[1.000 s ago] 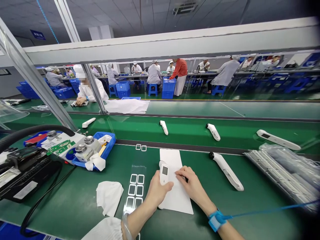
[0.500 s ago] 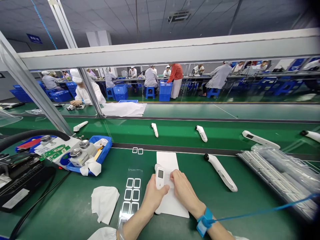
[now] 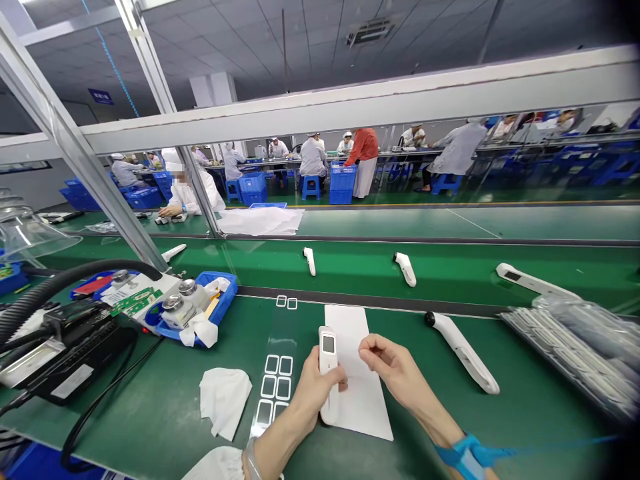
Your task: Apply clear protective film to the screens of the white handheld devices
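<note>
Your left hand (image 3: pixel 313 393) clenches a white handheld device (image 3: pixel 327 357) above a white paper sheet (image 3: pixel 363 393); your right hand (image 3: pixel 395 363) is released, just beside it. Nearby lie a clear label strip (image 3: pixel 275 387), a crumpled wipe (image 3: pixel 225 400) and another white device (image 3: pixel 463 350); farther off sits a blue tray (image 3: pixel 220 297).

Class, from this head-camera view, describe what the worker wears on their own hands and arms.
The left hand and right hand are bare, without gloves. The right wrist wears a blue strap with a thin blue cord trailing rightward. The left wrist has a pale translucent band, and a gathered white sleeve shows beside it.
</note>
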The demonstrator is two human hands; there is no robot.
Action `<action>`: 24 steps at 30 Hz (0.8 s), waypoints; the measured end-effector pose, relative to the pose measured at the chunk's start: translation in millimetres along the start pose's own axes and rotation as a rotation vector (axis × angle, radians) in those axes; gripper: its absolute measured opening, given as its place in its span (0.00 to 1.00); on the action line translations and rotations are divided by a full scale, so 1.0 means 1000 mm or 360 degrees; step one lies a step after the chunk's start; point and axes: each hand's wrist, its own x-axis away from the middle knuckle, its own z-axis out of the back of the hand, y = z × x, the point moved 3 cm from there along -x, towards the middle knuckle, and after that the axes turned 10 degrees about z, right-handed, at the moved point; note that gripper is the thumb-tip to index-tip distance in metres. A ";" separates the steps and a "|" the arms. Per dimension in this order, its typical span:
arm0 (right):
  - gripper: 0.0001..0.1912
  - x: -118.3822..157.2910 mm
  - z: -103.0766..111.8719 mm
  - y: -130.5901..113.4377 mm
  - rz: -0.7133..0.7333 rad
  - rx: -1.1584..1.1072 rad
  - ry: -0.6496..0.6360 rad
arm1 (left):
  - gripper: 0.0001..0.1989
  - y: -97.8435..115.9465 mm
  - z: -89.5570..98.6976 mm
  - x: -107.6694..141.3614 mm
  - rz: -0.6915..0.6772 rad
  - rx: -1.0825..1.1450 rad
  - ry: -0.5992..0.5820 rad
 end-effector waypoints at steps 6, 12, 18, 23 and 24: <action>0.11 0.001 -0.031 -0.026 0.0085 -0.0047 -0.0140 | 0.19 0.001 -0.006 0.014 0.0016 0.0111 -0.0200; 0.12 0.000 -0.039 -0.019 0.0139 0.0038 -0.0083 | 0.19 0.000 -0.011 0.023 0.0085 0.0106 -0.0166; 0.13 0.001 -0.038 -0.015 0.0165 0.0046 -0.0028 | 0.18 -0.001 -0.013 0.023 0.0091 0.0102 -0.0167; 0.13 0.001 -0.038 -0.012 0.0182 0.0033 0.0031 | 0.18 -0.003 -0.014 0.023 0.0104 0.0082 -0.0160; 0.13 0.001 -0.038 -0.011 0.0185 0.0034 0.0035 | 0.19 -0.002 -0.014 0.023 0.0109 0.0084 -0.0159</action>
